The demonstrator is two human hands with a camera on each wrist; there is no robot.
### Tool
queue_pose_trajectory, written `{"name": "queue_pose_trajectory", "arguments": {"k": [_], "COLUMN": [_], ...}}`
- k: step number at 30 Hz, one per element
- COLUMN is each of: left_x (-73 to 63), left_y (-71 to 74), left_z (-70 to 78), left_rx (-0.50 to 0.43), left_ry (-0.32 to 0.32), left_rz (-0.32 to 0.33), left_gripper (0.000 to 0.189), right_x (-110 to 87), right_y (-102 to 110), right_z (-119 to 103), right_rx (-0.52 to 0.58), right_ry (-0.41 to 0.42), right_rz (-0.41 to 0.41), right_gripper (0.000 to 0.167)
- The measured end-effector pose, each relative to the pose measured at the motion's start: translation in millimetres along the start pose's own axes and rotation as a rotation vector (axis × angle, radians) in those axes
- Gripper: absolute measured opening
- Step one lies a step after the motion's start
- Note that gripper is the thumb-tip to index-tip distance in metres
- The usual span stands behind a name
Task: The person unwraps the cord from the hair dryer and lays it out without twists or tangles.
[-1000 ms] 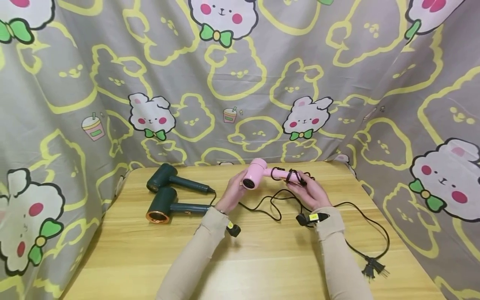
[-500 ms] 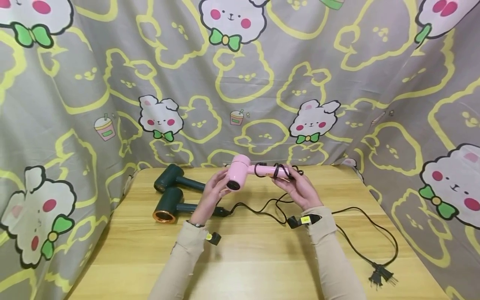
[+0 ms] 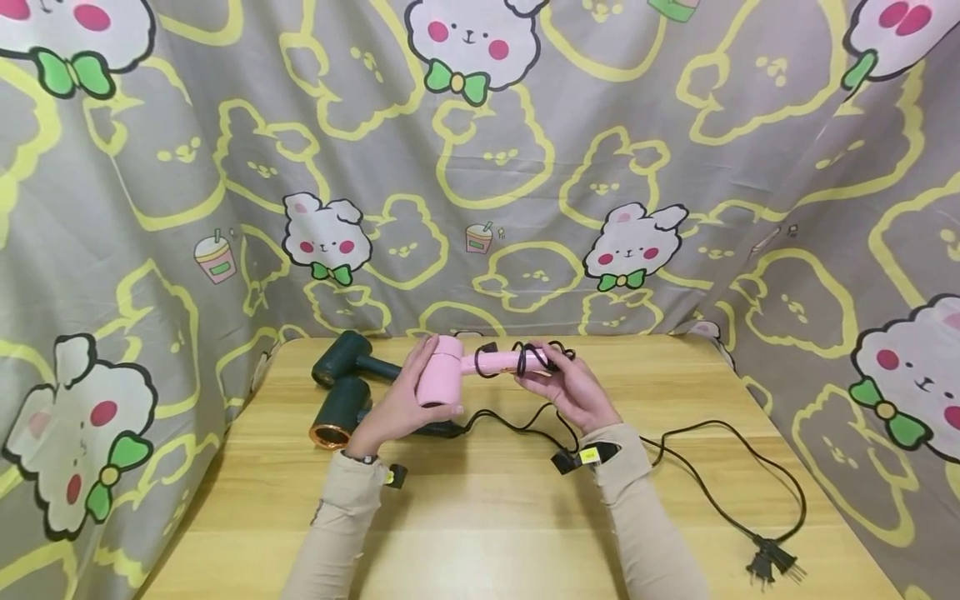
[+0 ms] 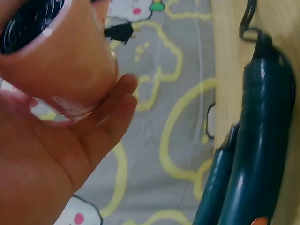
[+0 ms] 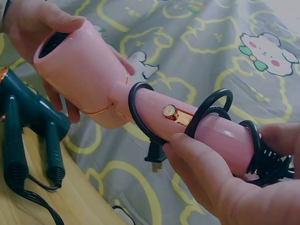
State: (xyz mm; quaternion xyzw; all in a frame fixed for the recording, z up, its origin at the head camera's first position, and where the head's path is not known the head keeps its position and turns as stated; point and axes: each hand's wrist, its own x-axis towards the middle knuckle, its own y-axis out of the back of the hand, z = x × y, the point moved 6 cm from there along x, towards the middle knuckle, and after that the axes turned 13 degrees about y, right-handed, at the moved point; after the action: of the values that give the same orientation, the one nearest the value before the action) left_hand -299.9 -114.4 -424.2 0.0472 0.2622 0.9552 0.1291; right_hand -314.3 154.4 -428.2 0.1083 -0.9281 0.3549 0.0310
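Observation:
A pink hair dryer (image 3: 440, 375) is held above the table between both hands, its handle pointing right. My left hand (image 3: 397, 408) grips the barrel, thumb by the front opening and fingers around the far side. My right hand (image 3: 573, 392) holds the handle near its end. A black cord (image 5: 135, 112) winds around this handle, and its plug (image 5: 154, 153) dangles below in the right wrist view. A gold switch (image 5: 169, 111) faces up on the handle. To the left lie two dark green hair dryers, one (image 3: 341, 358) behind the copper-rimmed one (image 3: 341, 410), partly hidden by my left hand.
Black cords (image 3: 802, 500) run from the green dryers across the wooden table (image 3: 480, 525) to two plugs (image 3: 772, 560) near the right edge. A patterned curtain (image 3: 495, 175) encloses the back and both sides.
Both hands have moved left with the pink hair dryer and, most recently, slightly down. My left hand has shifted its hold, thumb now under the barrel's front. The green dryers stay put.

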Motion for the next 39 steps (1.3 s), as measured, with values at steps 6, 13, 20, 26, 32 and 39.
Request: {"name": "queue_pose_trajectory", "arguments": {"k": [6,13,20,26,32,39], "left_x": [-4.6,-9.9,-7.7,-8.7,-14.4,-18.0], "left_y": [7.6,10.6,15.1,19.5,27.2,31.0], "left_z": [-0.2,0.4,-1.5,-6.3,-4.4,-2.8], "left_rx": [0.164,0.273,0.315,0.296,0.258,0.21], "left_ry": [-0.016,-0.003,-0.028,-0.036,-0.052,-0.057], "left_rz": [-0.007,-0.005,0.033,-0.033,-0.059,-0.072], "left_gripper": [0.124,0.13,0.108,0.098,0.092,0.092], "right_x": [1.4,3.5,4.2,-2.0,-7.8,-0.6], "right_y": [-3.3,-2.5,-1.0,0.7,-4.0,10.5], "right_z": [13.9,23.0,27.3,28.3,18.3,13.1], "right_rx": [-0.024,-0.001,-0.021,-0.064,-0.062,-0.101], "right_ry": [-0.02,-0.053,-0.098,-0.146,-0.089,-0.06], "right_rz": [-0.03,-0.02,-0.061,-0.194,-0.48,-0.384], "right_gripper": [0.032,0.029,0.041,0.042,0.051,0.057]}}
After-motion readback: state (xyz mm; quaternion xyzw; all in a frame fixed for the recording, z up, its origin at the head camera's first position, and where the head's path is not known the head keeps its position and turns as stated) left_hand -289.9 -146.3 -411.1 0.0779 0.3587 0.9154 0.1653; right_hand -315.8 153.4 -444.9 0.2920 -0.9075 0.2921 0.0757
